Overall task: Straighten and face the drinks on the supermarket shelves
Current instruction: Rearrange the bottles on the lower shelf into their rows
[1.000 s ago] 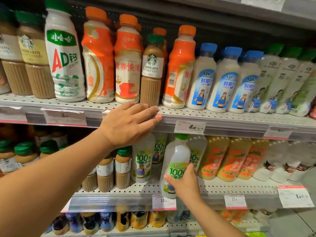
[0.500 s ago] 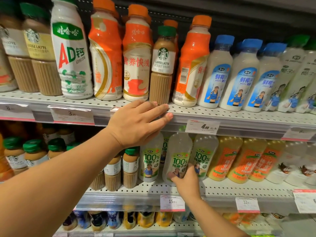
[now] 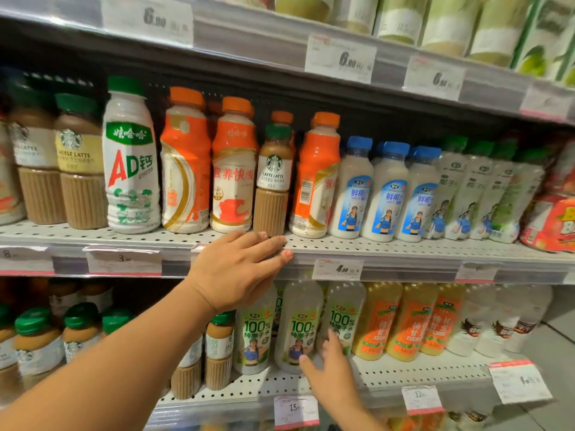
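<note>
facing step on the lower shelf (image 3: 420,373), as i judge it. my right hand (image 3: 331,373) is at the coconut water bottle (image 3: 297,325), fingers spread and loose, thumb by its base, gripping nothing. my left hand (image 3: 239,269) lies flat on the middle shelf edge (image 3: 404,262), holding nothing. next move needs a light twist: smooth, rounded, cloudy plastic. misplaced latte bottle (image 3: 273,181) has a ribbed base.
</note>
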A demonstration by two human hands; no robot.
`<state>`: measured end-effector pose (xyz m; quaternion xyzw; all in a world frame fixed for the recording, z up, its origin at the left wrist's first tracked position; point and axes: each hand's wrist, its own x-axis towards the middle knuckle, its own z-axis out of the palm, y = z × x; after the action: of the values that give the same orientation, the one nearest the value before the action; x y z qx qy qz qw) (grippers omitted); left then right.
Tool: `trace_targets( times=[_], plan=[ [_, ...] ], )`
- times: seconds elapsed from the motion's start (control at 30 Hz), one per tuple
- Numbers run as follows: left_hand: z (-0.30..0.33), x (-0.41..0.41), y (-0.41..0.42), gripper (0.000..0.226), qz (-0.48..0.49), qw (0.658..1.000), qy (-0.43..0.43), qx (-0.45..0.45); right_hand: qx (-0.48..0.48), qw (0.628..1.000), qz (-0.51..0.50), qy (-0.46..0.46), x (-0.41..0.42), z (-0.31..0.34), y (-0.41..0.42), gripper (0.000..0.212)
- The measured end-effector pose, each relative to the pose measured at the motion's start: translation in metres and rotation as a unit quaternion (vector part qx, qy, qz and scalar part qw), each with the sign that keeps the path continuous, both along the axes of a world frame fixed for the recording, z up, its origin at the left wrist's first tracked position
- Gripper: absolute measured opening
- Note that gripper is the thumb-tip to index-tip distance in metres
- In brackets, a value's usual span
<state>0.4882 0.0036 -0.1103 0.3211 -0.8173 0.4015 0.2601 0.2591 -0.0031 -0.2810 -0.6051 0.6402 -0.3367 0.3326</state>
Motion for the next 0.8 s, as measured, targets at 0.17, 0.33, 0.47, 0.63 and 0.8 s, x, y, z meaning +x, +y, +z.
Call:
trace_targets(
  times=[0.17, 0.33, 0.47, 0.63, 0.8],
  plan=[
    [0.012, -0.009, 0.018, 0.036, 0.029, 0.997, 0.032, 0.066, -0.075, 0.997, 0.023, 0.019, -0.037, 0.079, 0.035, 0.071],
    [0.042, -0.025, 0.039, 0.035, 0.122, 0.971, 0.0, 0.204, -0.19, 0.979, 0.011, 0.077, -0.069, 0.176, 0.055, 0.055],
    [0.078, -0.043, 0.046, 0.029, 0.14, 0.973, -0.021, 0.182, -0.277, 0.949, 0.007, 0.149, -0.097, 0.247, 0.06, 0.047],
    [0.157, -0.073, 0.047, 0.043, 0.103, 0.994, 0.022, 0.0, -0.378, 0.904, 0.016, 0.199, -0.119, 0.337, 0.037, 0.041],
    [0.225, -0.096, 0.037, 0.06, 0.181, 0.979, 0.054, -0.083, -0.49, 0.825, 0.014, 0.28, -0.127, 0.409, -0.001, 0.036]
  ],
)
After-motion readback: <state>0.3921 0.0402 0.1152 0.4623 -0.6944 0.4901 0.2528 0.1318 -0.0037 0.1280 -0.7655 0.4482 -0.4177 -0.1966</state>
